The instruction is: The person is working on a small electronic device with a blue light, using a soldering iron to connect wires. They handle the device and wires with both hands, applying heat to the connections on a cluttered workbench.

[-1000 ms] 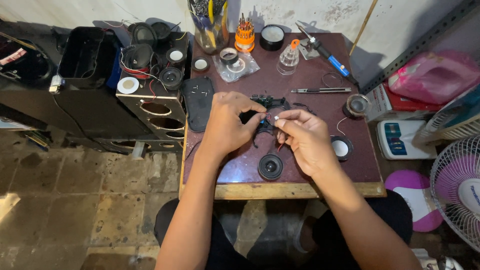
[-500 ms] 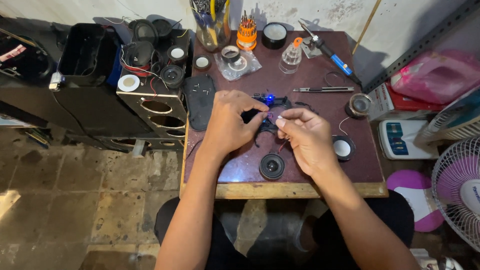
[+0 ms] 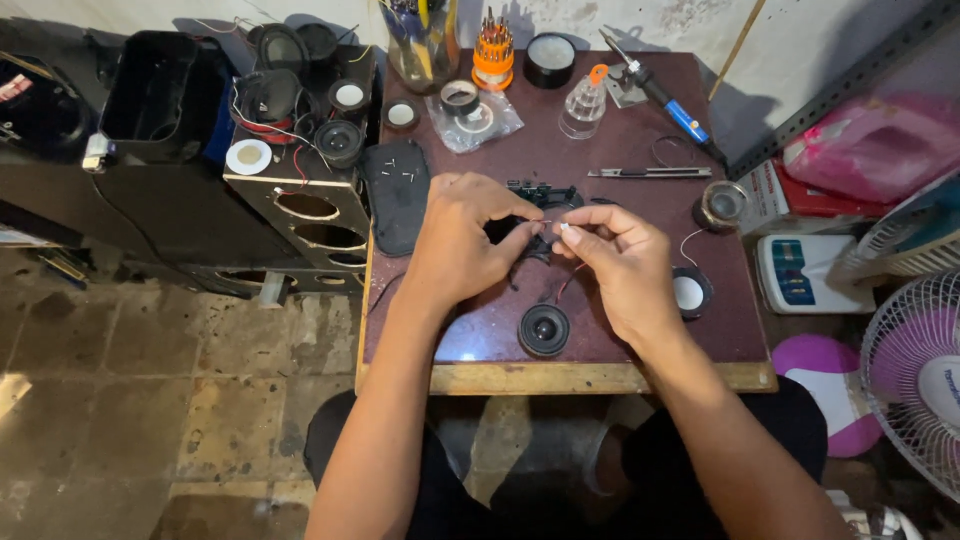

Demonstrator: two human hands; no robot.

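My left hand (image 3: 468,240) and my right hand (image 3: 618,262) meet over the middle of a small dark red table (image 3: 600,345). Each pinches an end of a thin wire (image 3: 548,224) between thumb and forefinger. Just behind the fingers lies a black plastic circuit part (image 3: 545,195), partly hidden by my hands. A red and black wire (image 3: 565,285) trails down under my right hand. A small round black speaker (image 3: 544,329) rests on the table near the front edge, below both hands.
A soldering iron (image 3: 662,95), a screwdriver set (image 3: 493,52), a jar of tools (image 3: 420,45), tape rolls (image 3: 460,98) and a clear bottle (image 3: 583,105) sit at the back. A speaker cabinet (image 3: 300,190) stands left, a fan (image 3: 915,375) right.
A small blue light on the black part seen half a second ago no longer shows. My hands have stayed together, fingers shifting slightly on the wire.
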